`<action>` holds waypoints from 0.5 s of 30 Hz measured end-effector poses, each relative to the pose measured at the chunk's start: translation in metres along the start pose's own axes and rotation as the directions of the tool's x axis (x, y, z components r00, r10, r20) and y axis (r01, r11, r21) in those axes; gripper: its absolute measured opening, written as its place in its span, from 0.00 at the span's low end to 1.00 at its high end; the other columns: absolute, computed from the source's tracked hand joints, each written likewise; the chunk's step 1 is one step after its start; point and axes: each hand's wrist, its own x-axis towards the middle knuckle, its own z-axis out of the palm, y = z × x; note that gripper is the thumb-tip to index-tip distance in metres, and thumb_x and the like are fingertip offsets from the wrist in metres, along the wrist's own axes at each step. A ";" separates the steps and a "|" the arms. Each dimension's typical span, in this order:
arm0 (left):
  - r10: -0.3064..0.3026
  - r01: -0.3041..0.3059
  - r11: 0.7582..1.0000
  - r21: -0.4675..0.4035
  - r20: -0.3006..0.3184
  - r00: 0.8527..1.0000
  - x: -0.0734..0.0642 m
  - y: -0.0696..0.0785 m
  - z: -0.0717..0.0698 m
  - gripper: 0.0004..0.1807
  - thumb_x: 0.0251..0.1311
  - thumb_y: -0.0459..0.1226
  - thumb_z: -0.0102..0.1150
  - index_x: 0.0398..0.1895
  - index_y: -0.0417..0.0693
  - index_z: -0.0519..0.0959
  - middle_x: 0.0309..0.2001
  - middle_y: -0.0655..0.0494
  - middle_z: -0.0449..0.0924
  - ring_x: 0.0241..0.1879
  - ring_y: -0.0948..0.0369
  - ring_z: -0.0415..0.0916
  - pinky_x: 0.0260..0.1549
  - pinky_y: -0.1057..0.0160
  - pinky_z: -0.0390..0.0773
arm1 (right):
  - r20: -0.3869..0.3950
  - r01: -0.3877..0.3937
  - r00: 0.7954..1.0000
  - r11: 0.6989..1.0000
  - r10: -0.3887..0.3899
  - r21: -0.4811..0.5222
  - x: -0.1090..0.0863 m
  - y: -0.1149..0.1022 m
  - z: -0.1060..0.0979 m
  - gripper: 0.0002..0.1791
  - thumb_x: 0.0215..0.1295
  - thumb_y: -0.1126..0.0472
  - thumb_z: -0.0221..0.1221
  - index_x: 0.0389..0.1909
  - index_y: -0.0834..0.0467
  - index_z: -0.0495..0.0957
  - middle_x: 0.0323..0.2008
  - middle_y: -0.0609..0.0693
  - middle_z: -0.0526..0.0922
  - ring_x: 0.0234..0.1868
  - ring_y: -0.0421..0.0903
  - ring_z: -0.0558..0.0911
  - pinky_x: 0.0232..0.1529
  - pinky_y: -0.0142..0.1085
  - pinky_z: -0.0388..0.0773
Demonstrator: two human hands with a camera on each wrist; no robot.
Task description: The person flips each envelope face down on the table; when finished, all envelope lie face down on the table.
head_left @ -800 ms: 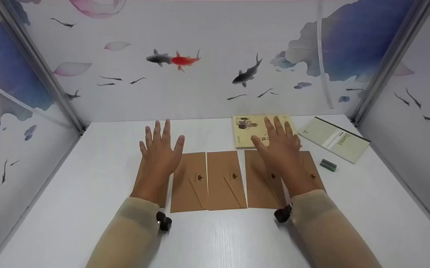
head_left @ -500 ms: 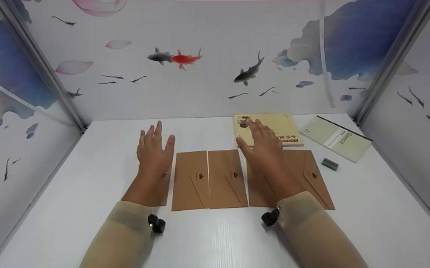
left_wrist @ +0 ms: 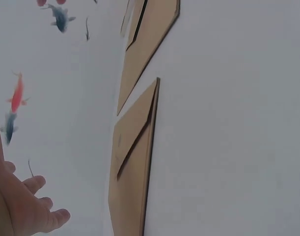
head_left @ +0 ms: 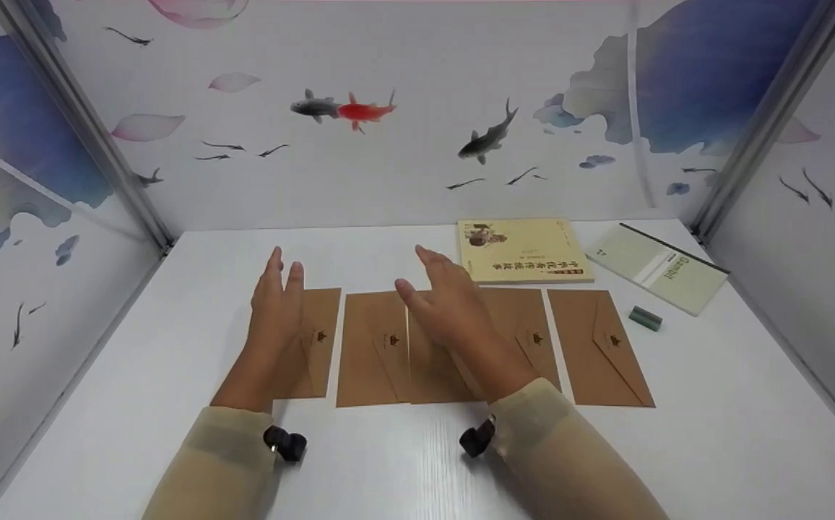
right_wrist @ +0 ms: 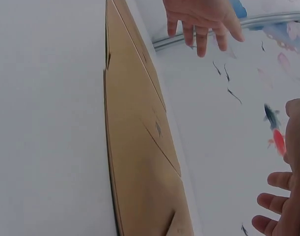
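Several brown kraft envelopes lie side by side in a row on the white table in the head view. My left hand (head_left: 271, 318) is raised over the leftmost envelope (head_left: 323, 354), fingers extended, palm turned inward. Over the middle envelope (head_left: 438, 379) is my right hand (head_left: 450, 303), also with extended fingers and holding nothing; it hides part of that envelope. The rightmost envelope (head_left: 587, 361) is fully in sight, its flap edge and small crown print showing. In the right wrist view, my left hand (right_wrist: 201, 19) appears at the top with fingers spread.
Behind the row lies a yellow book (head_left: 533, 253) with an illustrated cover. A pale green notebook (head_left: 659, 267) rests at an angle to its right. A small dark green block (head_left: 646, 318) sits in front of the notebook. Printed panels (head_left: 417, 173) enclose the table.
My right hand has swung left from above the right-hand envelopes to the middle, uncovering the yellow book. My left hand has moved slightly left. Both palms have turned inward.
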 end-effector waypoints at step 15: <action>-0.176 0.183 0.979 -0.094 0.080 0.981 -0.002 -0.026 -0.021 0.48 0.77 0.71 0.22 0.89 0.58 0.33 0.88 0.44 0.47 0.87 0.41 0.45 0.85 0.35 0.45 | 0.218 -0.071 0.976 0.939 -0.004 0.335 0.000 -0.059 0.048 0.44 0.73 0.29 0.57 0.85 0.39 0.58 0.79 0.46 0.71 0.78 0.50 0.73 0.74 0.55 0.76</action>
